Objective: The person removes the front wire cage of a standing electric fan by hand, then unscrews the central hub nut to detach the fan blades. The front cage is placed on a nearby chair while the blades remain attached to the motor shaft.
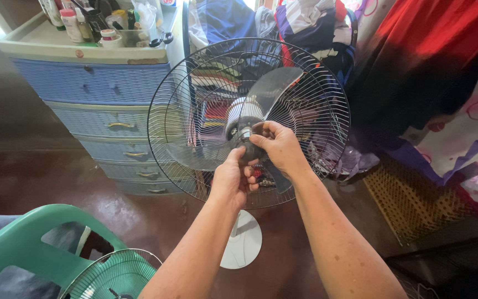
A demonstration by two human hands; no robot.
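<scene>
A stand fan faces me with its front cover off. Its round wire rear guard (164, 99) frames translucent grey blades (275, 88) around a white hub (243, 113). My right hand (279, 145) has its fingers closed on the small cap at the hub's centre. My left hand (232, 177) sits just below it, fingers curled against the blade near the hub. The fan's white round base (244, 241) stands on the dark floor beneath my arms.
A blue plastic drawer chest (98, 83) with bottles on top stands at the left behind the fan. Clothes hang behind it (305, 22). A green plastic chair (23, 243) and a detached wire guard (114, 277) are at lower left. A woven mat (410, 199) lies at right.
</scene>
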